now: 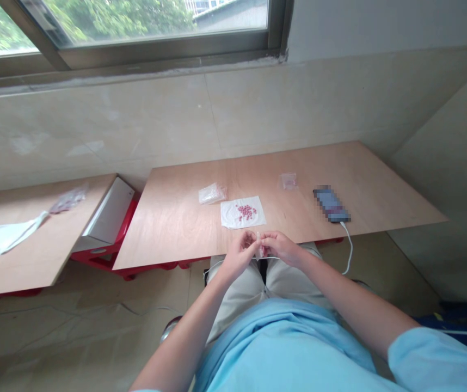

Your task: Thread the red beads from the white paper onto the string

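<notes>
Close together at the table's front edge, my left hand (pixel 241 253) and my right hand (pixel 280 247) pinch a small clear plastic bag (pixel 258 250) between them. Something pinkish shows at the bag, too small to make out. Just beyond my fingers a white cloth or paper sheet (pixel 230 216) lies flat, with several small dark-pink beads (pixel 245 212) scattered on it. Behind its left corner rests a clear bag with whitish contents (pixel 212 193). Farther right lies another small clear bag (pixel 288 181) with a little pink in it.
The wooden board table (pixel 168 218) stands against the wall under a window. A phone (pixel 331 204) with a white charging cable (pixel 350 250) lies at right. On a second board (pixel 8 267) at left are white sheets (pixel 7 239) and a plastic bag (pixel 68 200). Red stools support the boards.
</notes>
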The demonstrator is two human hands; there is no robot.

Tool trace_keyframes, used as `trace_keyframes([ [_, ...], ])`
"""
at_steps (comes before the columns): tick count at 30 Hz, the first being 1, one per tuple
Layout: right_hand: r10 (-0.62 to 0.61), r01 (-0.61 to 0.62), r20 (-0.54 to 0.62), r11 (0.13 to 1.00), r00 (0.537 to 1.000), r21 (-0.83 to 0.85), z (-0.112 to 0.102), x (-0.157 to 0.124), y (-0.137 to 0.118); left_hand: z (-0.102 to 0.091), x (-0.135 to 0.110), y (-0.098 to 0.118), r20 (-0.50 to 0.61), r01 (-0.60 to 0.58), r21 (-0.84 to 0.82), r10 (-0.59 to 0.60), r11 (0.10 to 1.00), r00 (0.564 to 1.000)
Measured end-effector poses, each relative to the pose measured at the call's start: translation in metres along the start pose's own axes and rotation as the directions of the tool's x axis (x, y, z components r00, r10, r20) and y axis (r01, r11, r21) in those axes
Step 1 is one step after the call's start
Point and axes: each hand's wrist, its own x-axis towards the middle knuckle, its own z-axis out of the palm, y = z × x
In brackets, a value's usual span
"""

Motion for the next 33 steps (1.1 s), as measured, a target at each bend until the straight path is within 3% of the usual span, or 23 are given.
trace_keyframes([
  [4, -0.036, 0.037, -0.010, 0.999, 0.999, 0.024, -0.006, 0.000, -0.005, -0.001, -0.004, 0.009, 0.001, -0.189, 0.244, 0.195, 0.951, 0.981],
  [10, -0.046, 0.046, 0.008, 0.999, 0.999, -0.012, -0.007, -0.003, -0.012, -0.002, -0.006, 0.007, 0.096, -0.201, 0.323, 0.180, 0.925, 0.979],
  [21, -0.086, 0.080, -0.035, 0.987, 0.996, -0.139, -0.016, -0.003, -0.014, -0.005, -0.002, 0.010, 0.043, -0.231, 0.391, 0.233, 0.891, 0.972],
  [26, -0.109, 0.100, -0.064, 0.987, 0.992, -0.125, -0.017, -0.003, -0.016, -0.008, 0.001, 0.006, -0.028, -0.184, 0.336, 0.205, 0.924, 0.978],
  [33, -0.221, 0.211, -0.041, 0.963, 0.974, -0.165, -0.011, -0.003, -0.021, -0.010, 0.006, -0.001, -0.039, -0.021, 0.026, 0.022, 0.999, 0.999],
])
